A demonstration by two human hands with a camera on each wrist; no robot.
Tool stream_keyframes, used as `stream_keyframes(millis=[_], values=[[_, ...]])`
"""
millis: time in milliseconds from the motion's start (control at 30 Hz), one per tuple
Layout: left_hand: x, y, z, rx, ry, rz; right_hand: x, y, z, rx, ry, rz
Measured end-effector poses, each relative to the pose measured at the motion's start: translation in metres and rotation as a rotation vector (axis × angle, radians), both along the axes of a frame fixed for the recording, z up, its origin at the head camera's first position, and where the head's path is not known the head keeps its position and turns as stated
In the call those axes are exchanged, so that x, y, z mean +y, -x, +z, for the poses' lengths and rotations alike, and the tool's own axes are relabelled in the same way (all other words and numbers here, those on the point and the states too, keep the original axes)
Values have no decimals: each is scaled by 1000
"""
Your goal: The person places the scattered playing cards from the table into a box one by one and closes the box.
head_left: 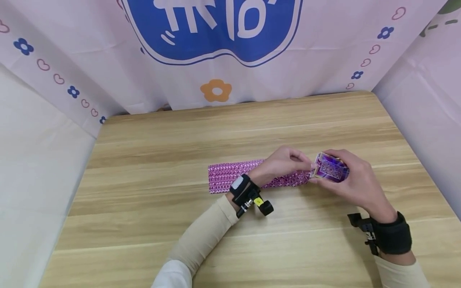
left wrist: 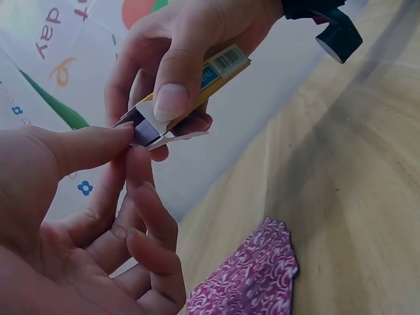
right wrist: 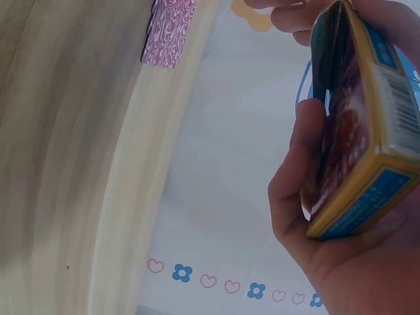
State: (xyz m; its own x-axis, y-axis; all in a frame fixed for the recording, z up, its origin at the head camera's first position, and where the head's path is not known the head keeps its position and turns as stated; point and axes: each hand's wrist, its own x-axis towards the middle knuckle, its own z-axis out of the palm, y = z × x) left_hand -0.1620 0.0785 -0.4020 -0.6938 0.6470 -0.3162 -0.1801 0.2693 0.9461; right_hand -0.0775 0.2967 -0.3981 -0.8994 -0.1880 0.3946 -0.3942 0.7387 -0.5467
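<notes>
My right hand [head_left: 360, 182] grips a small purple cardboard box [head_left: 333, 168] with yellow edges and a barcode, thumb on one side and fingers on the other. The box's end is open toward my left hand [head_left: 282, 164]. In the left wrist view, thumb and forefinger of that hand pinch the edge of the open end, beside a pale flap [left wrist: 187, 136]. What lies inside the box is mostly dark. Below the left hand, a long strip of overlapping cards with pink-and-white swirled backs [head_left: 223, 178] lies across the tabletop, partly covered by that hand and wrist.
A wood-grain table [head_left: 151, 160] carries everything. Behind it hangs a white cloth [head_left: 317, 68] printed with flowers, hearts and a blue emblem; more pale cloth stands at both sides. Each wrist wears a black strap with a small camera.
</notes>
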Motion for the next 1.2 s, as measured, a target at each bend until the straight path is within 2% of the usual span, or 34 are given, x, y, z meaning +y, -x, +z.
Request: stream_keyframes(millis=[133, 200, 233, 300, 400, 467, 500, 600, 733, 1033, 1200], values=[[4, 4, 4, 41, 27, -13, 2, 0, 0, -13, -9, -12], [5, 7, 5, 137, 73, -23, 3, 0, 0, -20, -12, -20], [7, 9, 5, 207, 115, -30, 4, 0, 1, -23, -13, -25], [9, 12, 4, 396, 250, -42, 5, 0, 1, -32, -16, -31], [13, 13, -1, 656, 534, -64, 8, 0, 1, -45, -18, -34], [17, 12, -5, 769, 708, -102, 8, 0, 1, -51, -21, -34], [19, 11, -6, 796, 777, -124, 8, -1, 1, -53, -22, -35], [22, 9, -11, 853, 919, -186, 8, -1, 2, -54, -23, -34], [24, 10, -14, 883, 952, -200, 8, 0, 4, -58, -30, -36], [27, 13, -14, 840, 831, -150, 7, -1, 4, -72, -35, -30], [27, 12, -14, 806, 688, -200, 6, -1, 4, -61, -30, -32]])
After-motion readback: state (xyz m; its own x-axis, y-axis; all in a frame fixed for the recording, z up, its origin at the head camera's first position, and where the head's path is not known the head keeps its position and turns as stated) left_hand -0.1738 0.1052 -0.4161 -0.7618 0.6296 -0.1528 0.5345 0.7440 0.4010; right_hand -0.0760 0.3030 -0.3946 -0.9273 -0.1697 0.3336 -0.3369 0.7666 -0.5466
